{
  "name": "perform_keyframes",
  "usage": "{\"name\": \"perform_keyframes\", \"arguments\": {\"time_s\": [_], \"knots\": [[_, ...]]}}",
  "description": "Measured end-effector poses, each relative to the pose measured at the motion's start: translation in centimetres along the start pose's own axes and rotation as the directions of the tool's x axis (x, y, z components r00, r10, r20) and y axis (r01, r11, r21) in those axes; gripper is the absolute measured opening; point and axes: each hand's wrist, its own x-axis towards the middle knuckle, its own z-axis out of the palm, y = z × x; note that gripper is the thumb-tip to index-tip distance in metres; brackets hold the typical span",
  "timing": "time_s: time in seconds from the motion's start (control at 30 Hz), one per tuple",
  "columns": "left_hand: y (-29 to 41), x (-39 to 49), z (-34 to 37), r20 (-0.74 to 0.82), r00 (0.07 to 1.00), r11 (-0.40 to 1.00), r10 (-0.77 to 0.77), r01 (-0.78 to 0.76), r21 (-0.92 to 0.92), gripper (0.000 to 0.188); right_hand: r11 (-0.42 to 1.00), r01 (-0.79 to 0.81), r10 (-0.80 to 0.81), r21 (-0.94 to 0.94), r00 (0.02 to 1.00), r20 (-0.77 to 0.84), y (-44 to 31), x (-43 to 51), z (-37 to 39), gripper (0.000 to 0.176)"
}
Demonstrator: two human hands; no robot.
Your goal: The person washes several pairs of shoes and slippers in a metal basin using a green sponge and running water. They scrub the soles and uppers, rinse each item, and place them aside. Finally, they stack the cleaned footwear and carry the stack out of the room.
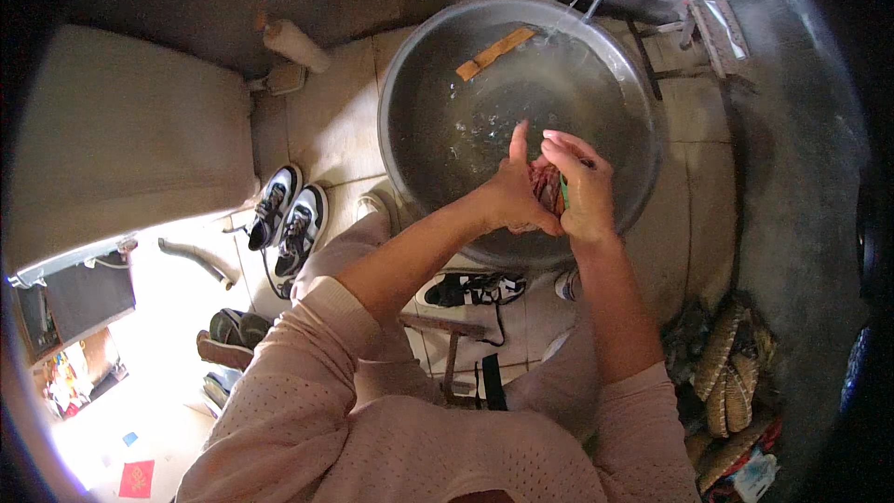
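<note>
A wide metal basin (387,119) of water stands on the floor before me. Over its near part, my left hand (520,195) grips a reddish, stringy item (546,188) that I cannot identify, with the index finger stretched out. Close against it on the right, my right hand (585,188) is curled around something with a green edge (564,190), partly hidden by the fingers. A flat orange-brown strip (496,52), perhaps wood, lies in the basin towards its far side. A thin stream of water (574,3) runs in at the far rim.
Black-and-white sneakers (302,227) stand left of the basin. Another dark sneaker (475,290) lies between my legs, beside a wooden stool (447,325). A wooden rack or stool (705,28) is at the far right, and woven items (730,377) lie at the lower right.
</note>
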Motion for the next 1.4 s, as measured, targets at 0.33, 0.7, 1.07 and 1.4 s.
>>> {"name": "perform_keyframes", "arguments": {"time_s": [0.33,0.7,1.07,1.4], "knots": [[1.9,-0.1,2.2,0.190,0.982,0.454,0.000,0.169,-0.875,0.076,0.911,0.386,-0.408,-0.147,0.896,-0.176,-3.9,0.2,0.5,0.018],[3.7,1.2,3.1,-0.573,0.578,0.802,0.581,-0.525,0.284,0.022,0.684,-0.162,0.274,0.711,0.961,-0.044,-0.3,2.3,-0.5,0.025],[0.8,-3.2,4.2,0.124,0.405,0.126,0.906,-0.538,0.834,0.044,0.768,-0.553,0.449,0.321,0.824,0.345,1.0,-0.5,-2.7,0.030],[-4.3,-4.3,3.9,0.342,0.444,0.068,0.828,-0.685,0.725,0.040,0.825,-0.565,0.467,-0.026,0.655,0.594,6.4,-1.3,-1.5,0.024]]}}
